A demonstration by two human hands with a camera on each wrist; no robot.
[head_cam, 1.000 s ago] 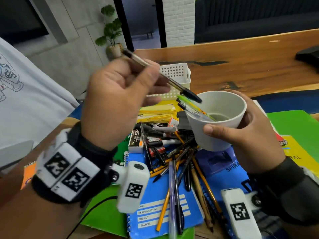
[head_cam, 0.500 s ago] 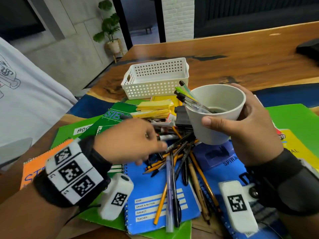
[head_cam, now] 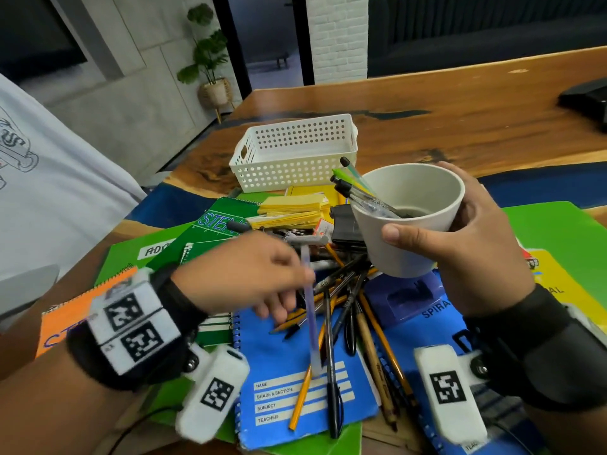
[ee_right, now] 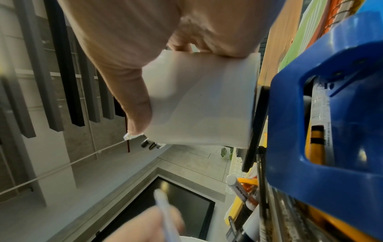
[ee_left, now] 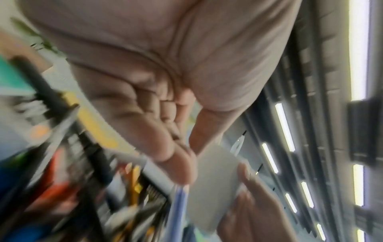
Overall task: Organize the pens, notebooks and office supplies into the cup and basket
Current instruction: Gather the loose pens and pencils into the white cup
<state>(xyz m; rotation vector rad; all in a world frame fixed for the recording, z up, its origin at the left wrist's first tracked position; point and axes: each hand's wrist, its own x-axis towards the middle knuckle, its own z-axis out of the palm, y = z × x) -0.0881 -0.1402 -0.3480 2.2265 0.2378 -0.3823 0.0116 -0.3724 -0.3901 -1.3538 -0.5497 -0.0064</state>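
Holding a pale cup point(head_cam: 409, 221) tilted above the pile, right hand point(head_cam: 466, 244) wrapping fingers and thumb round its wall; several pens point(head_cam: 358, 192) already leaning inside. Pinching a pale blue pen point(head_cam: 310, 310) between thumb and fingers, left hand point(head_cam: 249, 274), blurred, just left of the cup. Lying heaped beneath on a blue notebook point(head_cam: 295, 389): loose pens and pencils point(head_cam: 348, 307), crowding the space under both hands. Sitting farther off on the table point(head_cam: 460, 119): a white basket point(head_cam: 295, 152), yellow sticky notes point(head_cam: 292, 208) near it. Showing only in the right wrist view: the cup's outer wall point(ee_right: 199, 101) close against a blue plastic piece point(ee_right: 331, 114). Blurring badly in the left wrist view.
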